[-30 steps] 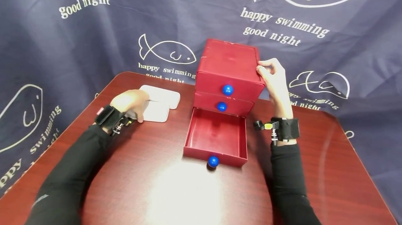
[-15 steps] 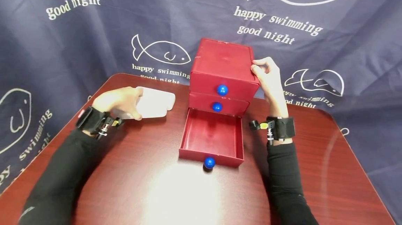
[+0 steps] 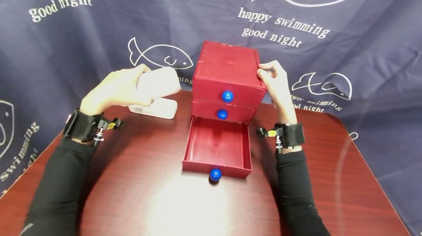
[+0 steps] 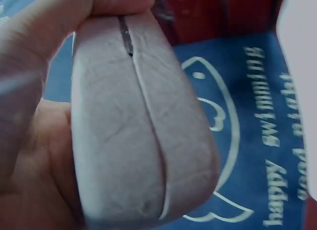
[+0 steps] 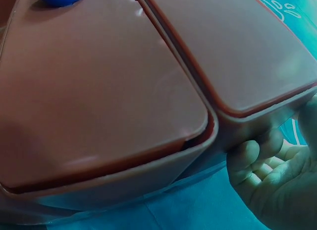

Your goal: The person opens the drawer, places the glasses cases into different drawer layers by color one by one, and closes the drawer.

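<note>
Left hand: the left hand (image 3: 113, 89) grips a white rounded plastic case (image 3: 157, 82), thumb on top and fingers under, held in the air above the table's far left part.
Case seam: in the left wrist view the white rounded plastic case (image 4: 138, 136) shows a closed seam running along its length.
Second case: a flat white rectangular case (image 3: 155, 107) lies on the dark red wooden table (image 3: 148, 192) just under the held one, apart from it.
Right hand: the right hand (image 3: 275, 82) pinches the top right edge of the red plastic three-drawer cabinet (image 3: 227, 67); its curled fingers (image 5: 247, 165) lie under the rim.
Open drawer: the red bottom drawer (image 3: 215, 148) stands pulled out between the two forearms, its blue ball knob (image 3: 215, 174) at the near edge.
Room: bare table lies between the left hand and the drawer's left wall.
Change: the held case was flat on the table a second ago and is now lifted; the right hand has kept its grip.
</note>
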Tool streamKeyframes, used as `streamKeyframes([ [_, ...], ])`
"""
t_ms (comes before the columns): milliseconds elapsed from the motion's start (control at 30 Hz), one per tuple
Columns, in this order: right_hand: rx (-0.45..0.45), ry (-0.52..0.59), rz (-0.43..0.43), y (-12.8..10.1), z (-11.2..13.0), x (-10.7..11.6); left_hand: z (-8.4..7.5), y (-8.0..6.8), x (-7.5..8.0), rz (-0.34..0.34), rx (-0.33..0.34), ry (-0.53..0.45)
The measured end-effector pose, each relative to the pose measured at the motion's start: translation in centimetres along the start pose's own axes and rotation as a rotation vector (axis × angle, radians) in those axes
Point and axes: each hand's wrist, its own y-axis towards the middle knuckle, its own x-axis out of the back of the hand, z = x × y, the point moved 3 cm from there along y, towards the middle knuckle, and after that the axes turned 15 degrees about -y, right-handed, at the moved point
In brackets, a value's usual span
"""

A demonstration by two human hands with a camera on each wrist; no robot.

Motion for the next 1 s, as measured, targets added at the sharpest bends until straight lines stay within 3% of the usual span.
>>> streamKeyframes([
  [200,-0.007,-0.036,0.019,0.1,0.2,-0.6,-1.7,0.8,0.8,-0.083,-0.012,-0.146],
  [400,-0.009,-0.043,0.053,-0.2,0.3,-1.2,-4.5,0.4,-0.2,-0.117,-0.014,-0.464],
  [500,-0.014,-0.037,0.051,-0.5,0.1,-1.2,-6.1,0.5,-1.3,-0.174,-0.062,-0.628],
  [567,-0.017,-0.044,0.042,-0.7,0.0,-1.1,-7.0,0.6,-2.1,-0.236,-0.100,-0.678],
  [700,-0.026,-0.070,0.020,-1.0,-0.2,-0.7,-8.7,1.0,-3.5,-0.270,-0.181,-0.827],
  [833,-0.024,-0.087,0.002,-1.0,-0.2,-0.3,-10.0,1.3,-4.8,-0.256,-0.205,-0.934],
  [1000,-0.020,-0.106,0.001,-0.6,-0.1,0.0,-11.1,1.2,-6.0,-0.192,-0.186,-0.928],
])
